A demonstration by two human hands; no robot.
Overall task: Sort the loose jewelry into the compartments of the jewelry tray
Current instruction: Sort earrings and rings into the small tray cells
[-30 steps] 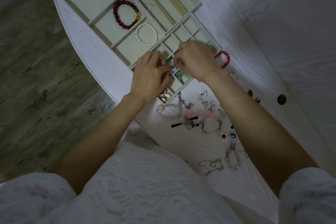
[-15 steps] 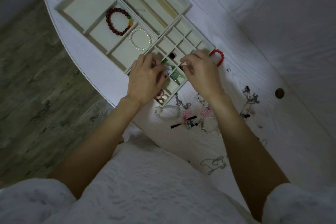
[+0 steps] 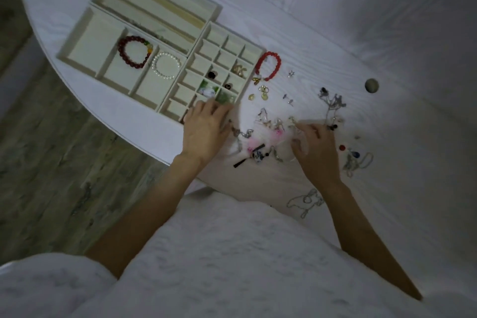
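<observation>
Seen from above: a white table (image 3: 335, 33) bearing a cream jewelry tray (image 3: 77, 41) at upper left, split into large and small compartments. Inside two larger compartments – a dark red bead bracelet (image 3: 133, 51) and, beside it, a pearl bracelet (image 3: 166, 66). Just right of the tray, a bright red bracelet (image 3: 269, 66). Nearer, a scatter of loose jewelry (image 3: 260, 134) between both hands. Left hand (image 3: 206, 131) flat, fingers relaxed, resting on the tray's near corner. Right hand (image 3: 316, 147) curled over small pieces – grip too blurred to tell.
</observation>
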